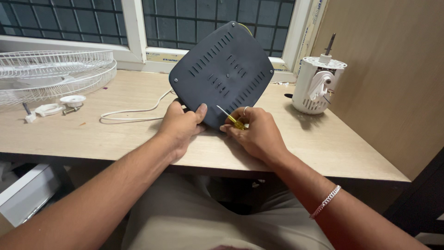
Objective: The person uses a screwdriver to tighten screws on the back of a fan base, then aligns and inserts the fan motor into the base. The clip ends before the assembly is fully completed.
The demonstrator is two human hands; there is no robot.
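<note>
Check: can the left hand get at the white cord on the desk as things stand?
Probably yes. The white cord lies in the open on the desk, just left of the left hand, with nothing between them. But that hand now grips the dark base plate.

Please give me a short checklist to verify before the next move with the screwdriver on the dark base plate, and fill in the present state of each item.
1. Left hand grips the lower edge of the dark base plate: ok.
2. Plate stands tilted, its lower edge near the table: ok.
3. Right hand holds the yellow screwdriver: ok.
4. Tip seated in a screw: cannot tell, it lies against the plate.
5. White cord lies left of the hands, not under them: ok.
6. White motor housing stands apart at the right: ok.
</note>
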